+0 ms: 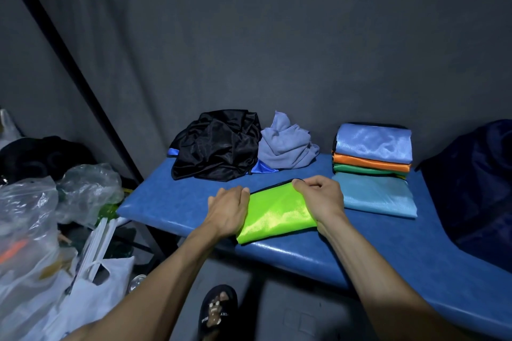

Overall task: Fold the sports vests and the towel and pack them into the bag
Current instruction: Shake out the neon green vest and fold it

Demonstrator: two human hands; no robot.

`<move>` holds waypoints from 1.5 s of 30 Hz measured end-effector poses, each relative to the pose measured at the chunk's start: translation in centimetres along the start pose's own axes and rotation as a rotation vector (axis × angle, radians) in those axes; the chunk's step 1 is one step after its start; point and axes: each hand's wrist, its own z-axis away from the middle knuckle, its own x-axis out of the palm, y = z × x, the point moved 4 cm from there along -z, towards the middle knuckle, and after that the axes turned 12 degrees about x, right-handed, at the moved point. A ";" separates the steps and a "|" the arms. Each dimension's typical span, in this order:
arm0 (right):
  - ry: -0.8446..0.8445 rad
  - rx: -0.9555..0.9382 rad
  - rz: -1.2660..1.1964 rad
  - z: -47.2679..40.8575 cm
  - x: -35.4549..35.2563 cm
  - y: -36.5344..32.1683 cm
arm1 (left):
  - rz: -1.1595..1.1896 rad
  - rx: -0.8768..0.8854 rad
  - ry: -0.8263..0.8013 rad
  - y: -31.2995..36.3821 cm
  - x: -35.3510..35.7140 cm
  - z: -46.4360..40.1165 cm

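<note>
Nearest, bottom edge: a foot in a black slipper (218, 310) with a cartoon print and white lettering; "VERY" is readable, the rest is not

Left side, floor level: crinkled clear plastic bags (30, 219) and a white carrier bag (91, 279), contents unclear

Bench (277, 253): blue padded top, glossy vinyl-like skin, rounded front edge

Front of bench: lime-green vest (277, 210), shiny slippery fabric, black trim along its far edge, folded into a rough rectangle lying flat. Left hand (228, 213) lies palm-down on the vest's left end, fingers straight and together, pressing. Right hand (321, 198) has its fingers curled round the far right corner, gripping the fabric

Just right of the green vest: stack of folded vests (374, 171), satin sheen, squared edges; teal-blue at the bottom and nearest, then green, orange, light blue on top

Further back, centre: crumpled black vest (219, 144), glossy, unfolded, a bit of bright blue cloth showing under its edges. Touching it on the right: grey-blue towel (285, 144), matte soft weave, heaped in a peak

Far right: dark navy bag (476, 183), soft and slumped on the bench end

Behind: grey matte wall (277, 36) with faint vertical creases
</note>
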 end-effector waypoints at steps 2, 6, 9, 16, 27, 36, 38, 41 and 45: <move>-0.005 0.012 -0.024 -0.1 -0.2 0.1 | 0.014 -0.005 -0.017 0.0 0.2 -0.2; -0.005 0.013 -0.058 -0.2 -1.1 -0.1 | 0.160 -0.042 0.032 0.4 0.1 -1.8; -0.004 -0.002 -0.095 -0.5 -3.1 -1.2 | 0.426 -0.033 0.188 2.6 -0.9 -3.6; 0.173 -0.034 -0.269 -4.0 -13.6 -3.1 | 0.879 -0.018 0.100 11.6 2.4 -9.5; 0.495 -0.230 0.205 -8.6 -18.1 -2.5 | 0.619 -0.092 0.216 16.1 6.8 -13.7; 0.524 -0.373 0.527 -8.5 -17.1 -2.4 | 0.339 -0.024 0.217 15.8 7.5 -13.6; 0.527 -0.385 0.560 -8.3 -16.8 -2.5 | 0.113 0.221 0.376 17.0 5.9 -13.1; 0.550 -0.369 0.685 -7.9 -16.7 -2.5 | -0.106 0.783 0.306 19.9 5.7 -11.4; 0.649 -0.550 0.960 -6.8 -16.1 -3.2 | -0.213 0.813 0.053 18.9 8.9 -10.0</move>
